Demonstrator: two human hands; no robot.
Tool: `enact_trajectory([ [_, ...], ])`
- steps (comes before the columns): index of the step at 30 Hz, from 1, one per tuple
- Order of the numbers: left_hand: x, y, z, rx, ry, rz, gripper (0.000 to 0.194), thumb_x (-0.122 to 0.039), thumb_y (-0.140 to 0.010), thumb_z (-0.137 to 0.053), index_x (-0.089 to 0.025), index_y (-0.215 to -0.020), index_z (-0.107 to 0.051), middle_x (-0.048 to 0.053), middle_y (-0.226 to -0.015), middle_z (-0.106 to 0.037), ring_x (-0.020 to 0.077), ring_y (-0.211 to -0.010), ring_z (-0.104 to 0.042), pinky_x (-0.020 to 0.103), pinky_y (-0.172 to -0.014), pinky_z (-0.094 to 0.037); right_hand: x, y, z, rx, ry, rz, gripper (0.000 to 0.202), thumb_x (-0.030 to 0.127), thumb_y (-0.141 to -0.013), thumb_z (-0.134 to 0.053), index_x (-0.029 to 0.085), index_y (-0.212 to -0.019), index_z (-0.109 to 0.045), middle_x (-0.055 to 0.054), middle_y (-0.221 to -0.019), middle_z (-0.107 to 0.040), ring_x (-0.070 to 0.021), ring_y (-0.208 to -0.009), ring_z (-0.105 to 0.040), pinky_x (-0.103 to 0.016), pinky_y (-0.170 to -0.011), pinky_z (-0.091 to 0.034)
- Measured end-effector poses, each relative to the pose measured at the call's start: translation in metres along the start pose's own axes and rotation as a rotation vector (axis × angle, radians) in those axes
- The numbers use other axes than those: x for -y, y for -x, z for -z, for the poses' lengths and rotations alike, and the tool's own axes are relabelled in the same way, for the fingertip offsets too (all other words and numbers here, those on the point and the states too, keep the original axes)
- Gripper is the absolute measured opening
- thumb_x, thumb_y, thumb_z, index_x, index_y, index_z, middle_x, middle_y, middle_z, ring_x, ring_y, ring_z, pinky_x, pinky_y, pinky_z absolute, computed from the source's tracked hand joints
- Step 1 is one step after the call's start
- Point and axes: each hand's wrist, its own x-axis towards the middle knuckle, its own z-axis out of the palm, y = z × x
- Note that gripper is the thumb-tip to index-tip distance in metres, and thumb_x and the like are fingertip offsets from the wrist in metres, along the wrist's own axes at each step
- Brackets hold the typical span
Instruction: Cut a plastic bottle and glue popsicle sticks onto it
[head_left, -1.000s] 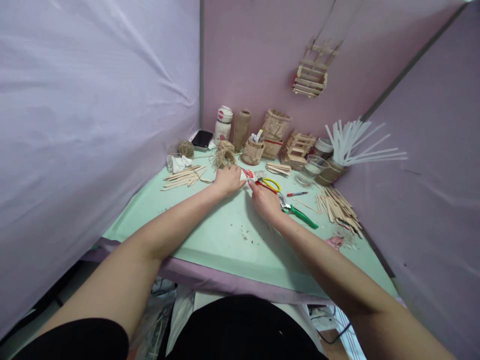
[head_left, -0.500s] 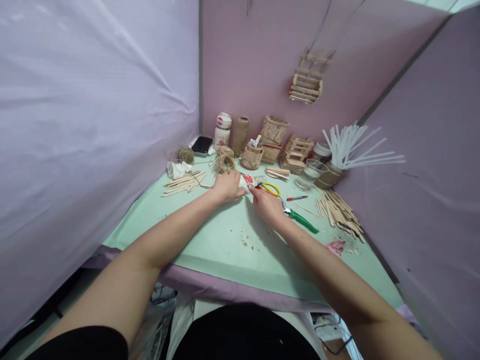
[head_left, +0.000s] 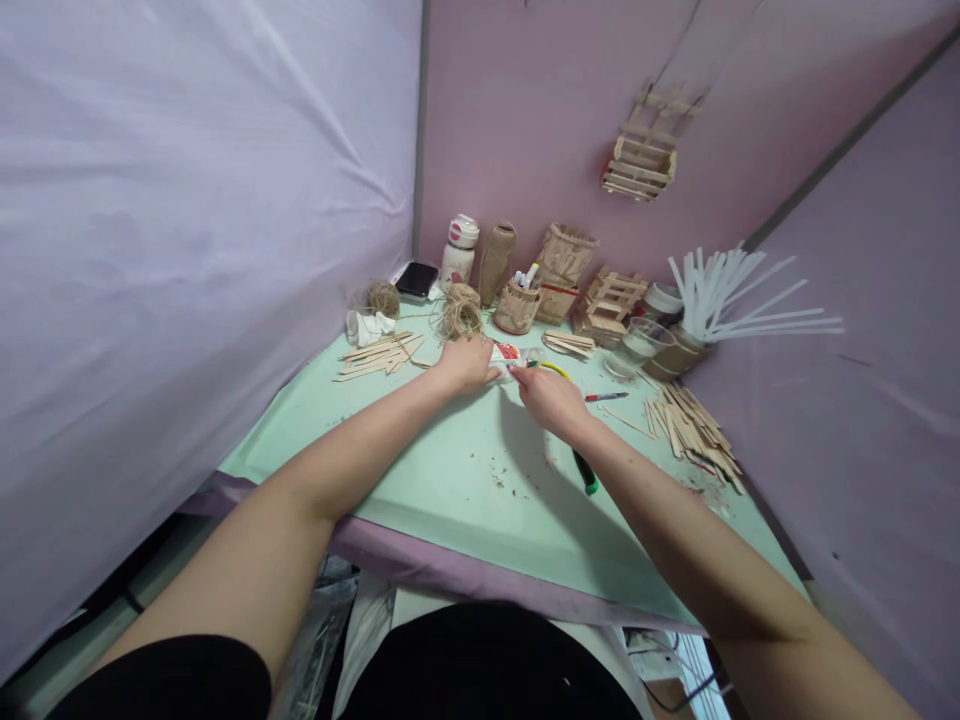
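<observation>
White and red, a small packet [head_left: 507,352] sits low over the pale green worktop [head_left: 442,470], its near end gripped by the left hand's [head_left: 465,364] fingers. The right hand [head_left: 551,402] meets its lower edge, fingers bunched; whether they grip it, I cannot tell. Twine [head_left: 460,312] lies just behind.

Wht w/ red print on label [head_left: 508,352]; mint grn on tabletop [head_left: 420,470]; yel on scissors handle [head_left: 558,369]; blk + grn on pruner handle [head_left: 585,474]; wht w/ pink spot on flask lid [head_left: 464,231]; tan on twine [head_left: 460,312]; dusty pink on back wall [head_left: 517,130].
</observation>
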Motion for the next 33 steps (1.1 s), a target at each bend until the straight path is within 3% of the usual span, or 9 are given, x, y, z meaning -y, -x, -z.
enact_trajectory([
  [8, 0.001, -0.001, 0.0, 0.001, 0.003, -0.008, 0.058, -0.054, -0.092, -0.046, -0.012, -0.132, -0.05, 0.02, -0.132, -0.059, 0.0341, -0.116, -0.059, 0.04, -0.09, -0.047, -0.001, -0.002, -0.004, -0.023, 0.018, 0.008, 0.034, 0.016, -0.096, -0.036, 0.022, -0.115, -0.063, -0.011, -0.105, -0.072, -0.0249, -0.098, -0.066, -0.029, -0.071, -0.042],
  [19, -0.001, -0.002, 0.001, 0.01, 0.004, -0.001, 0.059, -0.052, -0.092, -0.049, -0.012, -0.135, -0.049, 0.021, -0.136, -0.056, 0.0346, -0.117, -0.059, 0.042, -0.092, -0.047, 0.009, 0.011, -0.025, -0.1, 0.0, -0.06, 0.043, 0.018, -0.098, -0.03, 0.023, -0.136, -0.05, -0.011, -0.119, -0.067, -0.0249, -0.106, -0.063, -0.03, -0.076, -0.044],
  [33, -0.005, 0.002, 0.0, -0.006, -0.021, -0.004, 0.062, -0.051, -0.092, -0.049, -0.011, -0.138, -0.045, 0.022, -0.136, -0.054, 0.0356, -0.119, -0.055, 0.044, -0.092, -0.047, 0.011, 0.013, -0.023, -0.082, 0.015, -0.057, 0.041, 0.018, -0.099, -0.029, 0.022, -0.134, -0.049, -0.012, -0.117, -0.067, -0.025, -0.103, -0.064, -0.03, -0.076, -0.045],
])
